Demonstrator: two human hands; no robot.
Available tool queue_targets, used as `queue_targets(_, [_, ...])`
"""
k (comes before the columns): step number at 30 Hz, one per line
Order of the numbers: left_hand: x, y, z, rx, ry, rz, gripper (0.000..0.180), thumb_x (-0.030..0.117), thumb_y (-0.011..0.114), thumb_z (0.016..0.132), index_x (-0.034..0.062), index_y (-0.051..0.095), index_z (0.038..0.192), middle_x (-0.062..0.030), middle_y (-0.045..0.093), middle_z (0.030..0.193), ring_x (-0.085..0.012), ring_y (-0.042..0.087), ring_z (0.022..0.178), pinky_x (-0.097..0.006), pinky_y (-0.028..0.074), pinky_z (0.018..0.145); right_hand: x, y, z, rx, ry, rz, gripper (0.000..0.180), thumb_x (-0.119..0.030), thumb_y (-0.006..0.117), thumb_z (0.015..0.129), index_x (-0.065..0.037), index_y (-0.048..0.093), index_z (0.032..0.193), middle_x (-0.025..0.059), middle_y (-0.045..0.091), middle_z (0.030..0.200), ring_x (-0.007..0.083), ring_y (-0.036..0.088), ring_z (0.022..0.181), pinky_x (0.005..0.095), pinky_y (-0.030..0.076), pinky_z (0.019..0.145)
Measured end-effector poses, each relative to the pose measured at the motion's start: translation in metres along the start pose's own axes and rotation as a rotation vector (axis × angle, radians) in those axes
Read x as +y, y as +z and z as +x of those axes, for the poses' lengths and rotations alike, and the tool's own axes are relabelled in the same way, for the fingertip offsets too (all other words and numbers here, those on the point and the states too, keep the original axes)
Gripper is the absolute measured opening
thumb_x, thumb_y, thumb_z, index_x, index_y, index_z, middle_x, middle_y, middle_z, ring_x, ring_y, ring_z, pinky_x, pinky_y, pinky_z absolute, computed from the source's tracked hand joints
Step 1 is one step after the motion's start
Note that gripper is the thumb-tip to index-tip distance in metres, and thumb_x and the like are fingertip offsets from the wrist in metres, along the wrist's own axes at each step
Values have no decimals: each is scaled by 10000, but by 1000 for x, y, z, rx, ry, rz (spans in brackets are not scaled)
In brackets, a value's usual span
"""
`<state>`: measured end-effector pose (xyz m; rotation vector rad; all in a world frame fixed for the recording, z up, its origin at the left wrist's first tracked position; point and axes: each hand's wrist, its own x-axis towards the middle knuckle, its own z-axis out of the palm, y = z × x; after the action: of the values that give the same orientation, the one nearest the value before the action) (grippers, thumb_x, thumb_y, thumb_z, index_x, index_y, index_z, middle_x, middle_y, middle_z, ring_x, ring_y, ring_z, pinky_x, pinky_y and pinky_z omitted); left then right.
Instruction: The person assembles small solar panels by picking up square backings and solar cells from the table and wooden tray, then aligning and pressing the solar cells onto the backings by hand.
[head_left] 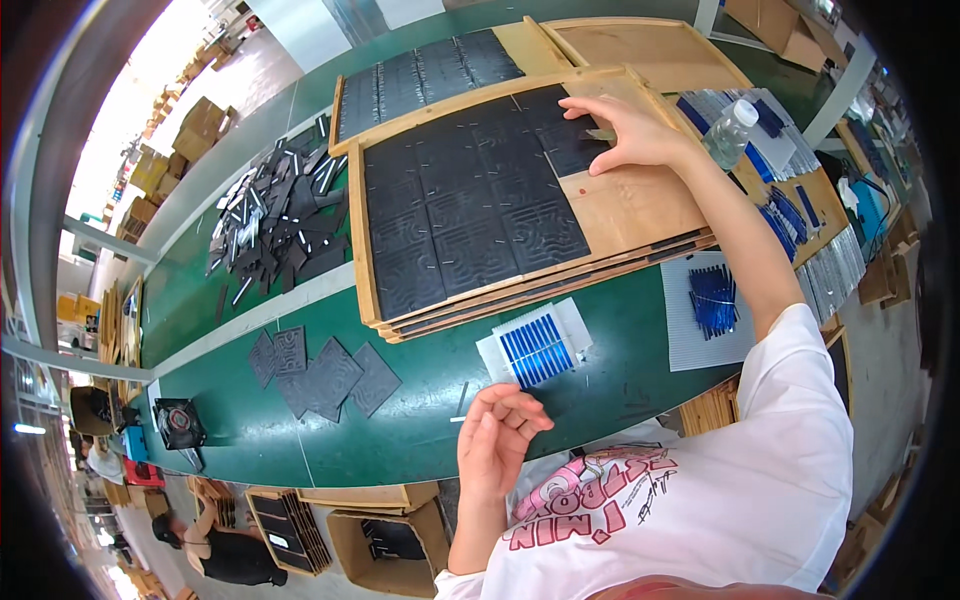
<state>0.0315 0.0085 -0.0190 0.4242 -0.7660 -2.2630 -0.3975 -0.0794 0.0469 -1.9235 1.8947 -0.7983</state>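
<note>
My right hand (632, 137) reaches over the wooden tray (362, 235), thumb and fingers spread around the edge of a black panel (575, 140) at the end of the rows. A small pale bit shows between the fingers, too small to name. Several black panels (470, 200) with wavy raised lines lie in the tray; bare wood shows at its right. My left hand (497, 440) hovers at the table's near edge, fingers loosely curled and apart, no object visible in them. Just beyond it, a row of blue strips (537, 350) lies on white sheets.
Loose square panels (325, 375) lie left on the green table (430, 415), with a heap of dark pieces (280, 205) beyond. A clear bottle (729, 135) stands right of the tray. A bundle of blue strips (713, 300) rests on white corrugated sheet. Another person (225, 545) is at lower left.
</note>
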Motion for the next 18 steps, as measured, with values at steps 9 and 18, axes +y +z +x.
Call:
queue_targets(9, [75,-56,9,485,465,1464,328,46,620,920,10,577,1244,-140,610,1211,-251,625,1061,-361,492,929,-8,10,-11,71,-124,62,906,-164,830,709,-165,386,1500,88,531,1411,249,464,1327,392,339,1145])
queue_targets(18, [70,-58,-8,565,179,2306,533,334,670,894,156,561,1384,-86,484,1475,-364,439,1312,-496,361,1057,-103,39,-90,98,-6,276,754,-192,788,738,-87,495,1425,88,592,1351,227,490,1331,369,318,1128])
